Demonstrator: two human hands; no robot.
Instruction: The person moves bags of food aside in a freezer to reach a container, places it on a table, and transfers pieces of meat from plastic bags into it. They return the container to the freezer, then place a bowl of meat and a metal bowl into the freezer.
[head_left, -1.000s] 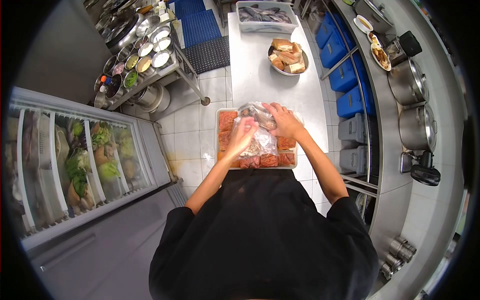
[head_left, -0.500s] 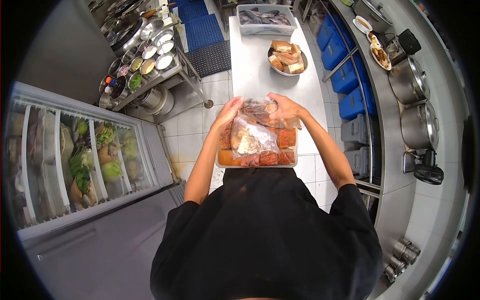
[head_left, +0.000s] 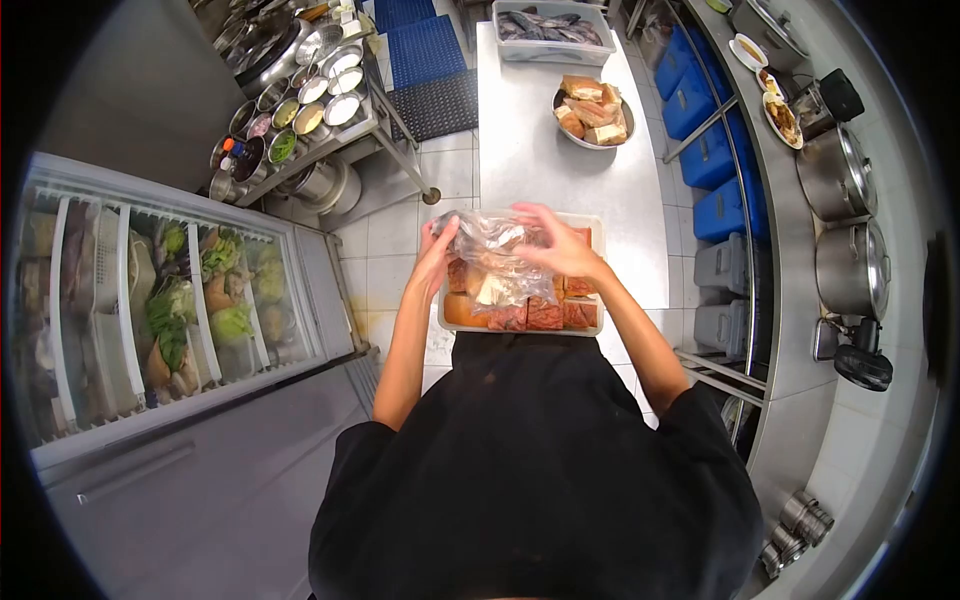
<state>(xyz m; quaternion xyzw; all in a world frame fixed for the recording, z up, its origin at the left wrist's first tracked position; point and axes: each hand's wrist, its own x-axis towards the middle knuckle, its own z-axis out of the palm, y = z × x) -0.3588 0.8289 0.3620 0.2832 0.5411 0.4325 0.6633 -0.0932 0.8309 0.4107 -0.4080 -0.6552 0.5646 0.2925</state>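
A clear plastic bag [head_left: 495, 240] with food in it, its contents blurred by the film, is held up over a shallow tray [head_left: 597, 328]. My left hand [head_left: 432, 260] is closed on the bag's left side, near a dark patch. On the opposite side, my right hand [head_left: 562, 248] has the bag between its thumb and fingers, which are spread wide. Several reddish-brown square food blocks [head_left: 545, 314] sit in the tray below. The bag covers much of the tray's middle and far part.
Beyond the tray, on the steel table [head_left: 560, 185], stand a bowl [head_left: 590, 145] of browned, pale-sided blocks and a plastic tub [head_left: 555, 52] of fish. A glass-fronted fridge [head_left: 180, 310] with vegetables is at left. Pots [head_left: 850, 265] line the right counter.
The bag has been lifted and shifted, uncovering more of the blocks below. My left hand has turned and lowered slightly; my right hand's fingers have spread. The whole view has shifted a little.
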